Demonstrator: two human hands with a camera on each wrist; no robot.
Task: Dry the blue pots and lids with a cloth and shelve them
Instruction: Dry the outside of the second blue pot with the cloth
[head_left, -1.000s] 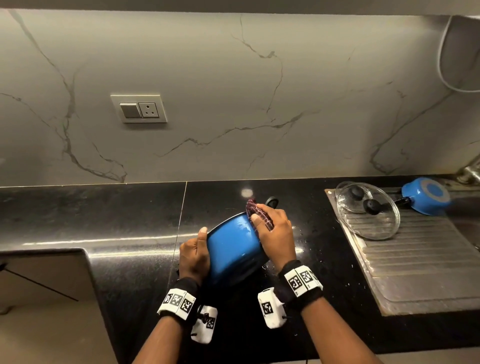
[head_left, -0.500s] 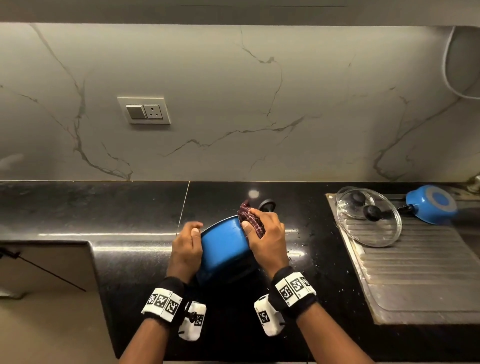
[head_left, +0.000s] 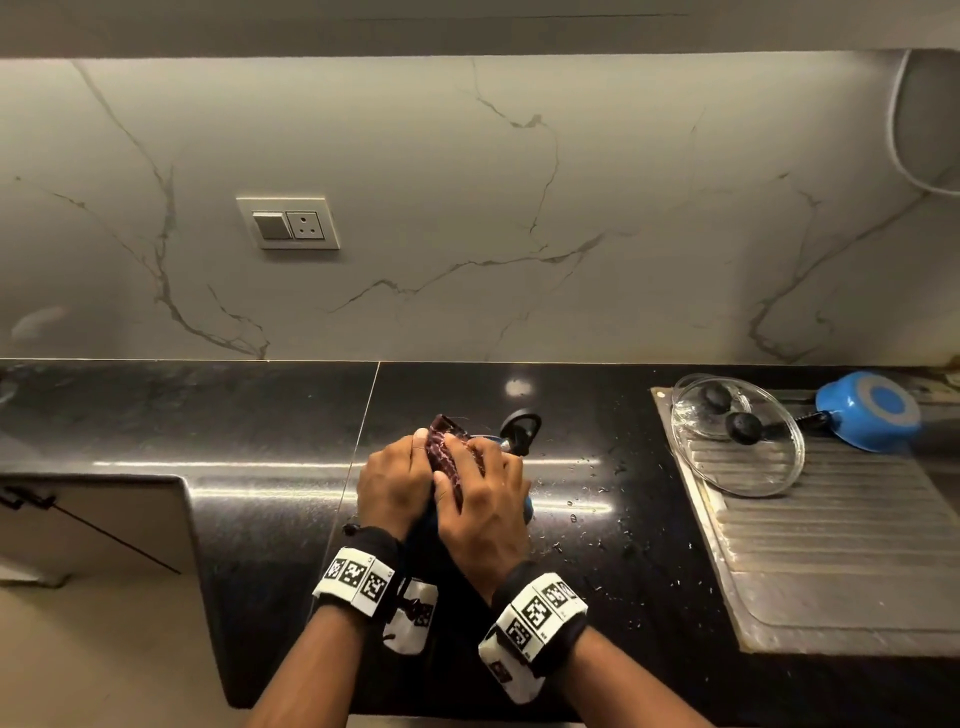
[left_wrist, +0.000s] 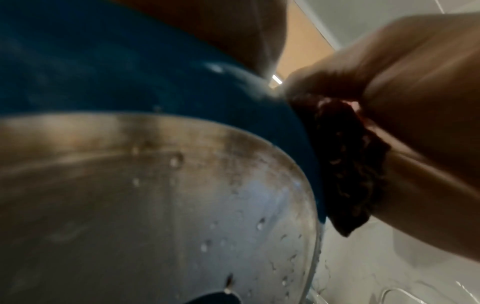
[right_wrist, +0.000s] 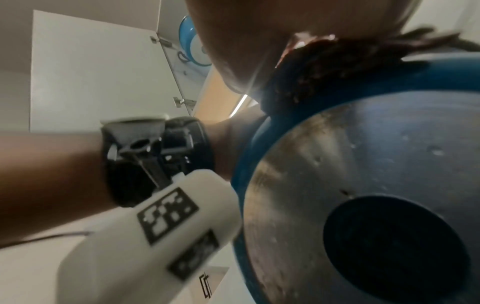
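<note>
A blue pot (head_left: 528, 511) with a black loop handle (head_left: 521, 430) is tipped up over the black counter (head_left: 270, 415), almost hidden under both hands. My left hand (head_left: 397, 480) grips its left side and rim. My right hand (head_left: 480, 499) grips a dark red cloth (head_left: 445, 453) against the rim. The left wrist view shows the blue wall (left_wrist: 103, 72), the wet metal base (left_wrist: 155, 205) and the cloth (left_wrist: 345, 164). A glass lid (head_left: 737, 436) lies on the drainboard (head_left: 831, 561), with a second blue pot (head_left: 867, 410) upside down behind it.
Water drops spot the counter to the right of the hands. A wall socket (head_left: 288, 223) sits on the marble backsplash. In the right wrist view an open cupboard door (right_wrist: 91, 72) stands overhead with another blue pot (right_wrist: 193, 49) inside. The counter ends at a corner (head_left: 187, 483) on the left.
The pot has tipped further, so its blue side is now hidden under the hands. My right hand has slid the cloth left along the rim until it meets the left hand.
</note>
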